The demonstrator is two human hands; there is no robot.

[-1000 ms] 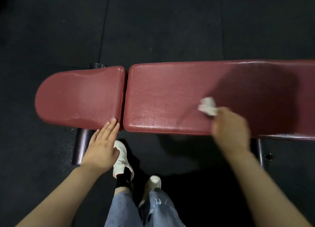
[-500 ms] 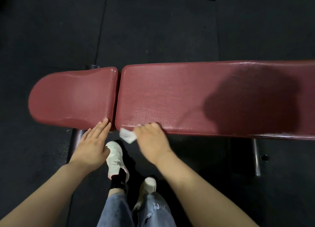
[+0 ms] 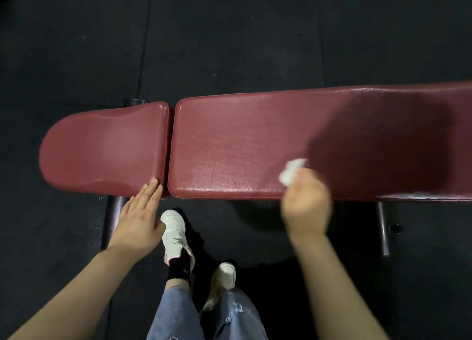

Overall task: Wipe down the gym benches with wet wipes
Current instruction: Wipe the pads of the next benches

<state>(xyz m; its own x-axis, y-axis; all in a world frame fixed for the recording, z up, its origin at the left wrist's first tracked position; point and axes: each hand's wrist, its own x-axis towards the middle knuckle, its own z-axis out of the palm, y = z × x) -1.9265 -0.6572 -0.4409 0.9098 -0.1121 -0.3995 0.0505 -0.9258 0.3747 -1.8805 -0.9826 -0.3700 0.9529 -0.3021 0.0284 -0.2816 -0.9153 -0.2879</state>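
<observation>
Gripping a wet wipe (image 3: 291, 171) on the bench (image 3: 242, 150), right hand (image 3: 306, 206), left hand (image 3: 139, 218) flat, shoes (image 3: 175, 233) below.

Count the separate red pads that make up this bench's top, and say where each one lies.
2. The short rounded seat pad lies on the left, with the left hand at its near corner. The long pad runs off the right edge, so more may be hidden there.

I see dark rubber floor mats (image 3: 229, 40), thin seams between the tiles, dim overhead light, a round shadow cast below me
</observation>
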